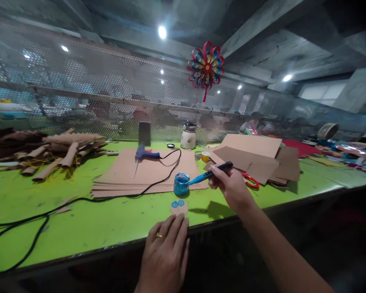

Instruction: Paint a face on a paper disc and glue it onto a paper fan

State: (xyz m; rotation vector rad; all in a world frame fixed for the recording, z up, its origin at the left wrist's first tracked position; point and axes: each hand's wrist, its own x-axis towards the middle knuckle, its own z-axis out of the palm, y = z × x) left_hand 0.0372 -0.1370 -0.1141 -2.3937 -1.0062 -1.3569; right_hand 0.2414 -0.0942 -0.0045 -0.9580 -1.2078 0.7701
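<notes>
Right hand (233, 189) grips a blue-coated black marker (206, 175) at centre-right, probably light, stiff, best held by its clean barrel; left hand (167, 250), flattened, touches the cardboard disc (178, 208), lower centre, likely easily bent.

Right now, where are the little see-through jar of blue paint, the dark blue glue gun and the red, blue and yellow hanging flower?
Jar of blue paint (181, 188): head view, front wall.
Glue gun (149, 155): head view, blue body.
Hanging flower (207, 68): head view, round centre.
</notes>
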